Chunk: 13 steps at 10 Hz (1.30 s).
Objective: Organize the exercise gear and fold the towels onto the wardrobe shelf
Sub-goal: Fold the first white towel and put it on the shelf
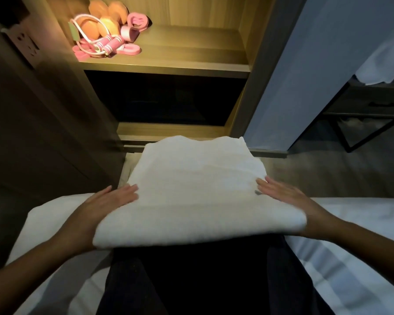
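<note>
Left hand (pixel 105 208) laid flat, fingers straight, against the left side of a folded white terry towel (pixel 198 194). Same for the right hand (pixel 284 201) on the right side, fingers stretched over the top face, neither one curled into a grip (thumbs hidden under the cloth, so no more to say there). Towel held between the two palms at near centre, above dark trousers (pixel 191 280) and beside the near edge of a white-sheeted bed (pixel 362 235). Resting on the knees or lifted clear: impossible to tell.

Done, by the look of it: exercise gear gathered at the far left of the lit wooden wardrobe shelf (pixel 191 48). Orange round-ended dumbbells (pixel 105 26), a pink-handled skipping rope (pixel 100 45) and pink foam loops (pixel 138 20), all heaped together and touching. Also done: this towel, folded into a thick, fairly neat rectangle.

Left, as a judgement: carrying the folded towel to the far side and setting it down on the bare right part of that shelf, well apart from the hands for now. Possibly more folding too, given a crumpled white cloth (pixel 380 64) on a dark side table (pixel 362 105) at far right (towel or not, unclear). Past the midpoint, probably, but not at the end.
</note>
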Tool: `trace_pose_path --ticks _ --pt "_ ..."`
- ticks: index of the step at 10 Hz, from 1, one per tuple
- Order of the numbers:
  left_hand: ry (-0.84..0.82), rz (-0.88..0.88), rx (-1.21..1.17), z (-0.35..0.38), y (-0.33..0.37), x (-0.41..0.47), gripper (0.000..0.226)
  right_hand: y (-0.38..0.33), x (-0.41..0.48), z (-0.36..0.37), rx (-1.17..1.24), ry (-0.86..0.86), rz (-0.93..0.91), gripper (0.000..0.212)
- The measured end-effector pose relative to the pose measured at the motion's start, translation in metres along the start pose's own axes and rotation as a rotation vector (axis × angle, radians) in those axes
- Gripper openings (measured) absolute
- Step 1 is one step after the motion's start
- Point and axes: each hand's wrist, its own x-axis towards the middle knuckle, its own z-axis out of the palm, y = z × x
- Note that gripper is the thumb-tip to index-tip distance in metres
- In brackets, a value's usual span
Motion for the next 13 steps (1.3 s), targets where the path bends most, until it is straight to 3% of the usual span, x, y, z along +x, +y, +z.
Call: trace_pose_path --ticks 1,2,4,5,6,7,8,9,11,12,13 --pt "-0.063 0.153 0.291 0.005 -0.006 0.014 0.055 0.002 0.010 0.006 -0.436 0.006 -0.218 0.080" --pt "-0.080 0.205 0.387 0.013 -0.007 0.027 0.054 -0.002 0.022 0.008 -0.541 0.029 -0.338 0.077" --pt "-0.174 0.232 0.332 0.003 -0.004 0.027 0.058 -0.011 0.026 -0.006 -0.522 -0.045 -0.341 0.068" --pt "-0.153 0.055 0.216 -0.002 -0.004 0.029 0.054 -0.011 0.032 -0.013 -0.388 -0.067 -0.199 0.054" --pt "0.070 -0.592 -0.279 0.009 0.001 0.028 0.043 -0.017 0.040 -0.017 -0.075 0.016 0.142 0.032" --pt "0.533 -0.976 -0.763 -0.010 0.018 0.071 0.024 -0.023 0.047 -0.026 0.294 0.233 0.366 0.034" --pt "0.754 -0.747 -0.953 -0.042 0.028 0.085 0.028 -0.042 0.065 -0.042 0.608 0.356 0.307 0.023" --pt "0.326 -0.604 -0.924 -0.045 0.026 0.086 0.020 -0.048 0.083 -0.048 0.666 0.405 0.354 0.022" --pt "0.564 -0.675 -0.771 -0.036 0.030 0.111 0.025 -0.046 0.100 -0.039 0.481 0.622 0.367 0.028" --pt "0.576 -0.687 -0.723 -0.035 0.030 0.117 0.022 -0.048 0.105 -0.034 0.489 0.663 0.332 0.036" --pt "0.500 -0.814 -0.665 -0.037 0.018 0.122 0.024 -0.037 0.116 -0.032 0.451 0.562 0.502 0.032"
